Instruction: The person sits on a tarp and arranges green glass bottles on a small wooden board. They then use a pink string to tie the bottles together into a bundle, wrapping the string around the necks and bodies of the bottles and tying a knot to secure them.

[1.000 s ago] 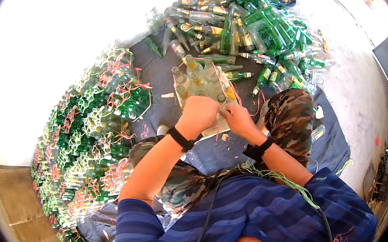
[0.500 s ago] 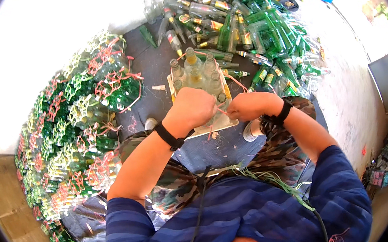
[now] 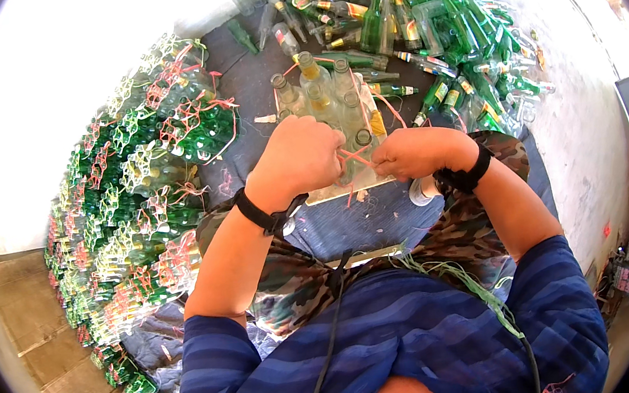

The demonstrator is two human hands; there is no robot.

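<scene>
A tight group of clear glass bottles (image 3: 318,91) stands upright in front of me on a pale board (image 3: 374,116). Pink plastic twine (image 3: 357,158) runs round the bottles, and its strands cross in the small gap between my hands. My left hand (image 3: 296,156) is closed on one strand at the near left of the group. At the near right, my right hand (image 3: 426,150) pinches the other strand, fingers pressed together. Both hands partly hide the nearest bottles. A loose pink tail hangs below the crossing.
Bundles of tied bottles (image 3: 149,173) are stacked along the left. Loose green and clear bottles (image 3: 459,32) lie heaped at the far right. Green twine (image 3: 457,289) hangs at my waist. My camouflage-clad knees (image 3: 500,156) flank the board, over a dark mat (image 3: 240,88).
My hands have drawn slightly apart, and the crossed twine between them shows more clearly. The whole view has shifted a little, with the bottle group otherwise standing as before.
</scene>
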